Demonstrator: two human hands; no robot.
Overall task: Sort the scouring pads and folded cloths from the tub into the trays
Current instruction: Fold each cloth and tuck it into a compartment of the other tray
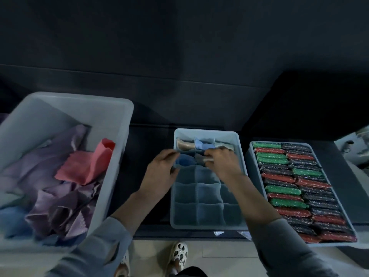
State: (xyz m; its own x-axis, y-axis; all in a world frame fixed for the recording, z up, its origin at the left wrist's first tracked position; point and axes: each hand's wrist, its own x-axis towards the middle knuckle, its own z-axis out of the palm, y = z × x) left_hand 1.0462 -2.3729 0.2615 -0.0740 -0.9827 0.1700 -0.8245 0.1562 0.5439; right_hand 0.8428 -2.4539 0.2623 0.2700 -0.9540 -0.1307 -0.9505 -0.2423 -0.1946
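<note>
A large pale tub (111, 108) sits at nine o'clock on the dark table (151, 140), holding a loose heap of purple cloths (60, 168), a red cloth (89, 164) on top toward its right wall, and a blue cloth (12, 220) at its near left corner. At the centre stands a divided tray (205, 226) with a grid of compartments. Its far row holds a tan folded cloth (184, 144) at the left, a light blue folded cloth (203, 145) in the middle and a grey one (226, 146) at the right; the second row holds a darker blue cloth (184, 160) at the left.

The left hand (159, 170) rests at the tray's left wall, its fingertips (173, 153) reaching over the rim at the first two rows; whether they pinch anything cannot be told through the blur. The right hand (221, 158) is curled over the second row, gripping a dark grey folded cloth (200, 158) in the middle compartment.

At three o'clock, just beside the divided tray, a second tray (249, 154) is packed with two columns of green, red and black scouring pads (289, 176). At six o'clock, the person's pale perforated shoes (179, 254) show on the floor.
</note>
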